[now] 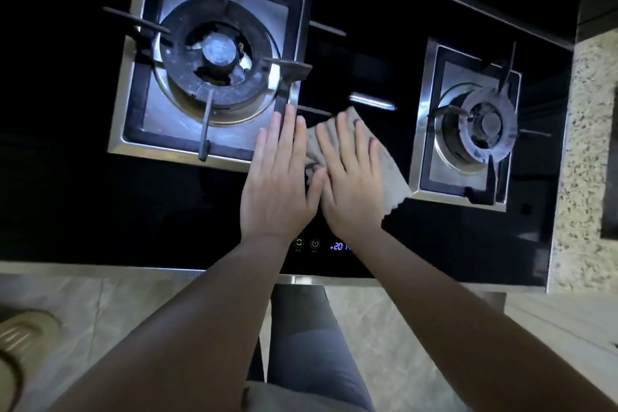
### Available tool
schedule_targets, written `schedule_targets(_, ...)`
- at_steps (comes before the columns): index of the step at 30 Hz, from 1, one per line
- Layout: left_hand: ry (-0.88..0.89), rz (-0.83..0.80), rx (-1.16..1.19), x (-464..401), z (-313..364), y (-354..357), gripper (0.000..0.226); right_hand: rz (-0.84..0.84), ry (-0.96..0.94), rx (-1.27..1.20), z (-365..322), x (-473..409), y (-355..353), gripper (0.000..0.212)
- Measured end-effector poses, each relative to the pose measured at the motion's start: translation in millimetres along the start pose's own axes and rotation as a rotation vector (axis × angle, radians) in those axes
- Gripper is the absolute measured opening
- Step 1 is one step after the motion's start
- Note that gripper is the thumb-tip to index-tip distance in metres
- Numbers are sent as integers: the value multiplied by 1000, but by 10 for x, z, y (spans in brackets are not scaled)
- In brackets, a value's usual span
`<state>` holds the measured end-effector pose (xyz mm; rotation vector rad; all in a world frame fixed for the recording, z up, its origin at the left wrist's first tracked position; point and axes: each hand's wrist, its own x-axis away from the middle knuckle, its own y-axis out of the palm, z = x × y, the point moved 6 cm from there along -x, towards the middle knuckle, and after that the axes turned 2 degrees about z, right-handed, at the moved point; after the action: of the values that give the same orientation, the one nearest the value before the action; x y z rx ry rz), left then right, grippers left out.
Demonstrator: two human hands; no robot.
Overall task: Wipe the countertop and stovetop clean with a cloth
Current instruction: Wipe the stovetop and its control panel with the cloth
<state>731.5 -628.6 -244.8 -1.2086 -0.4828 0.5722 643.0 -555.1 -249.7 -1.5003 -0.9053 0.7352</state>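
A beige cloth (389, 164) lies flat on the black glass stovetop (374, 53), in the strip between the two burners. My right hand (351, 174) presses down on the cloth with straight, spread fingers. My left hand (281, 174) lies flat beside it, fingers straight; its thumb side touches the cloth's left edge and its fingertips reach the corner of the left burner tray. Most of the cloth is hidden under my right hand.
The large left burner (217, 57) with its grate sits in a steel tray; the smaller right burner (481, 127) is close to the cloth's right edge. A lit touch panel (337, 246) sits near the front edge. Speckled stone countertop (588, 157) runs along the right.
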Motion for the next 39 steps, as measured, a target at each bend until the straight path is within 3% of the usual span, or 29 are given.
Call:
schedule_targets(4,7,25,-8,15,-4,17,71,11,-93,5,19,-382,-34,55)
schedule_targets(10,5,59,30,49,1,22,68,48,-39,-84,48,-675,-76,54)
schedule_targets(14,4,64,52,53,-4,25,68,-26,-191,-92,-56,-96,4,57)
schedule_targets(18,18,73,53,70,9,30,65,-86,-379,-31,241,-306,-70,56)
schedule_targets(22,8,99,37,79,1,35,62,-1,-115,-54,703,-585,-191,54)
schedule_targets(25,6,106,34,71,5,38,60,21,18,-69,556,-314,-158,54)
schedule_targets(31,3,114,69,73,8,49,58,-110,-475,-21,359,-28,-106,53)
schedule_targets(33,0,135,68,67,8,48,56,-64,-409,-3,479,-389,-139,53)
schedule_targets(36,-16,163,66,80,25,32,53,-23,-137,-64,657,-691,-189,54)
schedule_targets(39,-17,186,73,85,48,7,50,3,-157,-86,571,-232,-176,54)
